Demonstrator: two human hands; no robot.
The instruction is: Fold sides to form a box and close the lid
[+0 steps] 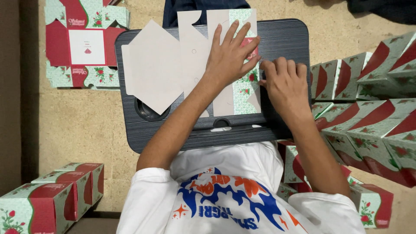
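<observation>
A flat, unfolded cardboard box blank [190, 65] lies mostly plain side up across the black lap tray [286, 39], reaching from the tray's left part to its middle. Its pale grey-beige panels end in angled flaps at the left. At its right end, a folded-over section shows the green, red and rose-patterned printed side.
</observation>
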